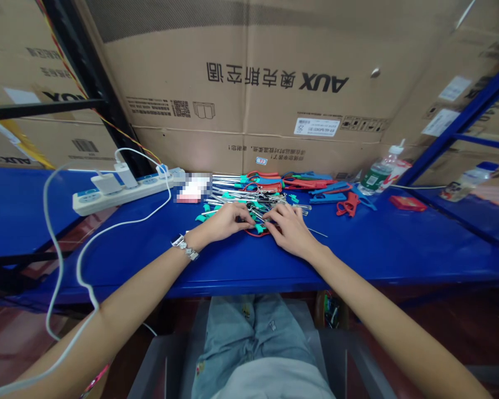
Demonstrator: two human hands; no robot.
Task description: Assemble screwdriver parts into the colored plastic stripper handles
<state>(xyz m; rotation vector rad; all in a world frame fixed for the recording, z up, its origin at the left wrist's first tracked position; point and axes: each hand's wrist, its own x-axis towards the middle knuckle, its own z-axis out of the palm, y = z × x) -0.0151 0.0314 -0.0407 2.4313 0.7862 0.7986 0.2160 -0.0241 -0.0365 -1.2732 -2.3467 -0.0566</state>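
Both hands meet over a pile of thin metal rods [233, 195] with small teal plastic pieces on the blue table. My left hand [228, 223] is closed in a pinch at the left side of one small teal plastic piece [260, 228]. From the right, my right hand [290, 228] has its thumb and fingers closed at the same piece, partly hiding it. A red handle part lies just under the fingertips. Behind the pile are red and blue plastic lighter-like handles [265, 182], several with metal tubes attached.
Loose blue handle shells [330, 194] and a red one [347, 205] lie to the right, before a green-labelled bottle [376, 176] and a red box [407, 203]. A white power strip [127, 192] with trailing cables stands left. A large carton [249, 100] walls the back.
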